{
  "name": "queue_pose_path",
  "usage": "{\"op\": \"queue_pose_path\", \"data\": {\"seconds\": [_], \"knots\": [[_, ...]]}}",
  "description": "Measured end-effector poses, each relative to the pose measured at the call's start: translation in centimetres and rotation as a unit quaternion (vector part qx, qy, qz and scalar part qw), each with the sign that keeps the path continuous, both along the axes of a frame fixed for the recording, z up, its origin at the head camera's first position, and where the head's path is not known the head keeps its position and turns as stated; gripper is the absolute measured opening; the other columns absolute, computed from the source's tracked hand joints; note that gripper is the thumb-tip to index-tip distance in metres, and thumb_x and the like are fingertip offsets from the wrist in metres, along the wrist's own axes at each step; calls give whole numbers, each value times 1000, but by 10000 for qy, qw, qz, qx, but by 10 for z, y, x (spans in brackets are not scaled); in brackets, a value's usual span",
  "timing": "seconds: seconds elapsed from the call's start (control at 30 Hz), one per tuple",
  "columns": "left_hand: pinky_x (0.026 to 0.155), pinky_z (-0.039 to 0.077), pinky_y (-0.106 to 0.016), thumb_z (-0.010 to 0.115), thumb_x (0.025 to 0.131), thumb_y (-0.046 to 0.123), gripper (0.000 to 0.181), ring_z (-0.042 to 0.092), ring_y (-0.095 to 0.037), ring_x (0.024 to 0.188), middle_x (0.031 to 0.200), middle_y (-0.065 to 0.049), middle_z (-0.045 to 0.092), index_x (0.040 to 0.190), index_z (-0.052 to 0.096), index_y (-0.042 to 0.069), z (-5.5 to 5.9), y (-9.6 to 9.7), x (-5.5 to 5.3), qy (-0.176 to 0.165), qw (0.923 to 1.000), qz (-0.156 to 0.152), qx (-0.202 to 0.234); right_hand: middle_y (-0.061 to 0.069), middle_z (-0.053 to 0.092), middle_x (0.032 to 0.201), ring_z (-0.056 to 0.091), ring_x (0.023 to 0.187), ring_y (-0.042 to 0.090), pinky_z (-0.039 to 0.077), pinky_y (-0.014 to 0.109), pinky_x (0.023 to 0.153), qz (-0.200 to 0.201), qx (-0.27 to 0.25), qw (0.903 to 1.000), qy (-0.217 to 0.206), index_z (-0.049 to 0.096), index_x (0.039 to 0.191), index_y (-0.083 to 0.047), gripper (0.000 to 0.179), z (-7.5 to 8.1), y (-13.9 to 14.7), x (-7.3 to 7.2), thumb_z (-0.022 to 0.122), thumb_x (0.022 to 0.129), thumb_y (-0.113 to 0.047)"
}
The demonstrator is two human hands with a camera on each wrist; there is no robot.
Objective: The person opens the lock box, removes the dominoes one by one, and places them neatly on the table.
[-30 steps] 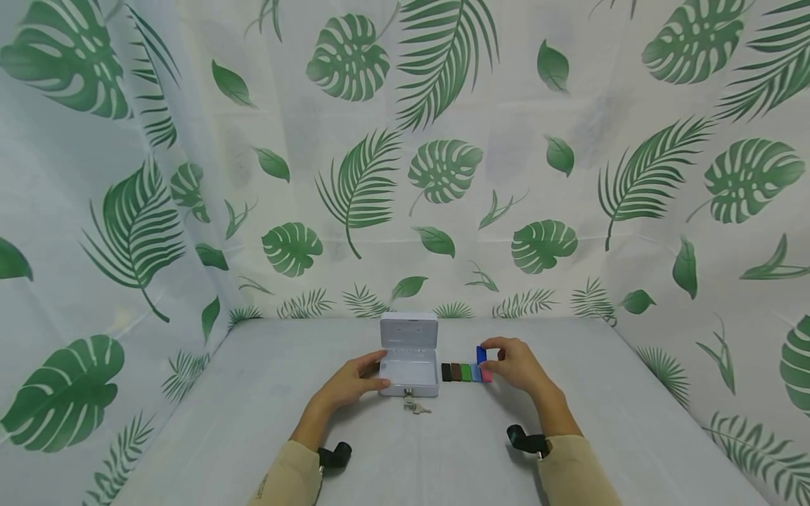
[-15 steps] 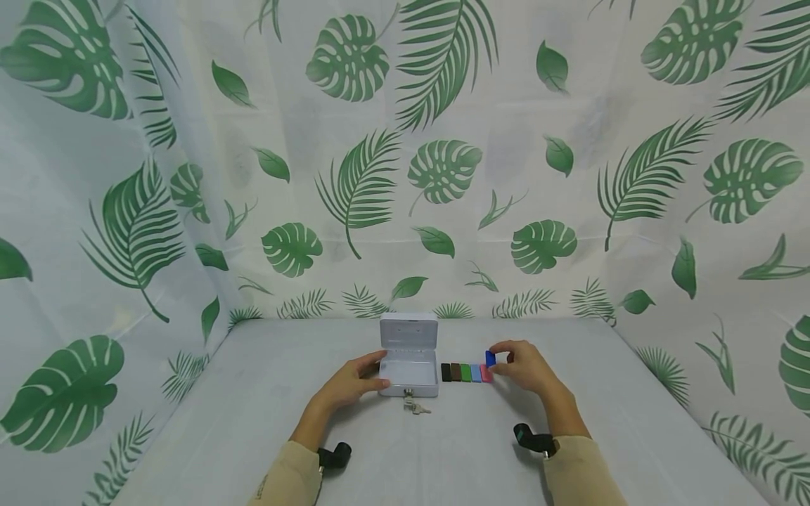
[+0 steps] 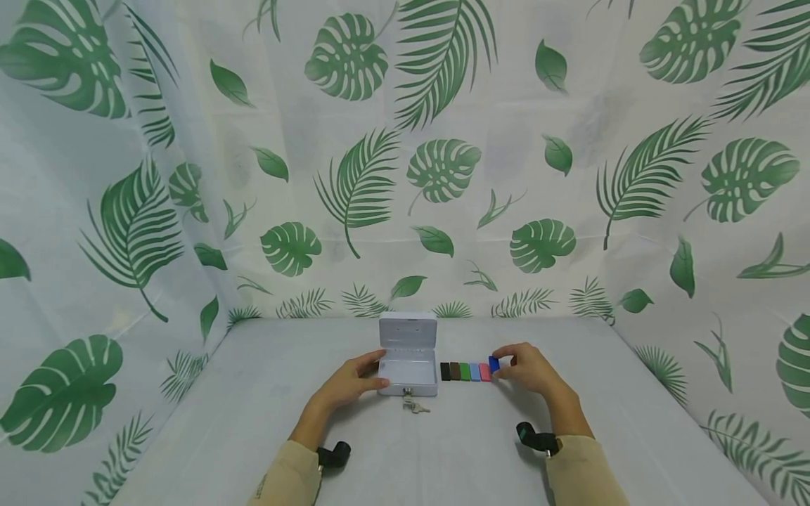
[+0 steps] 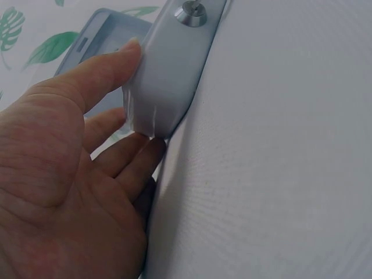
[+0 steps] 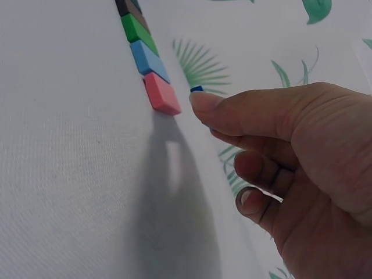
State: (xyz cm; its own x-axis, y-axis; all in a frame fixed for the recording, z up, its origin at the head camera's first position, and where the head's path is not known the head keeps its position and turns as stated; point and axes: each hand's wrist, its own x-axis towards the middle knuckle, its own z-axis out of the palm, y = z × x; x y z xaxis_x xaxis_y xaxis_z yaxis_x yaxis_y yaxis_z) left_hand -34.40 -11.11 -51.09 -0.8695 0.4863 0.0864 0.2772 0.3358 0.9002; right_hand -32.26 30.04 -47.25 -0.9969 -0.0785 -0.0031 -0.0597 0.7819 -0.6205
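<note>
A white cash box (image 3: 392, 388) stands with its lid (image 3: 408, 334) raised and nothing inside. My left hand (image 3: 348, 381) holds the box at its left end. In the left wrist view, the thumb (image 4: 104, 75) lies at the upper front edge and the other fingers are at the side and lower corner. Between thumb and index finger, my right hand (image 3: 528, 367) pinches a small dark blue block (image 3: 494, 364), beside the right end of a block row. The pink block (image 3: 484, 372) is nearest to it. From the right wrist, most of the blue block (image 5: 197, 89) is hidden behind the thumb.
Left of the pink block, light blue (image 3: 474, 372), green (image 3: 465, 372), brown (image 3: 455, 372) and black (image 3: 445, 372) blocks lie side by side, close to the box. Keys (image 3: 416, 407) hang at the front lock (image 4: 192, 14). A leaf-patterned curtain (image 3: 493, 169) borders the white table (image 3: 418, 464).
My right hand has moved right and a little toward me with the dark blue block, from above the pink block to its right side. The left hand and box have stayed in place.
</note>
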Motion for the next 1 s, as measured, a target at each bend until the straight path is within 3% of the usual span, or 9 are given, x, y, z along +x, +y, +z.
{"op": "queue_pose_path", "data": {"seconds": [0.73, 1.0], "knots": [[123, 31, -60, 79, 93, 28, 75, 38, -43, 152, 161, -22, 43, 157, 45, 7, 2, -1, 2, 59, 10000, -5, -76, 17, 66, 123, 55, 93, 25, 50, 33, 70, -15, 93, 9999, -101, 76, 122, -7, 40, -7, 3, 1, 86, 84, -14], [124, 30, -59, 79, 94, 27, 76, 36, -42, 153, 162, -22, 42, 157, 44, 6, 4, -1, 3, 77, 9999, -23, -69, 14, 68, 111, 55, 88, 24, 49, 32, 68, 28, 89, 9999, -94, 77, 120, -4, 39, -6, 1, 1, 85, 83, -10]]}}
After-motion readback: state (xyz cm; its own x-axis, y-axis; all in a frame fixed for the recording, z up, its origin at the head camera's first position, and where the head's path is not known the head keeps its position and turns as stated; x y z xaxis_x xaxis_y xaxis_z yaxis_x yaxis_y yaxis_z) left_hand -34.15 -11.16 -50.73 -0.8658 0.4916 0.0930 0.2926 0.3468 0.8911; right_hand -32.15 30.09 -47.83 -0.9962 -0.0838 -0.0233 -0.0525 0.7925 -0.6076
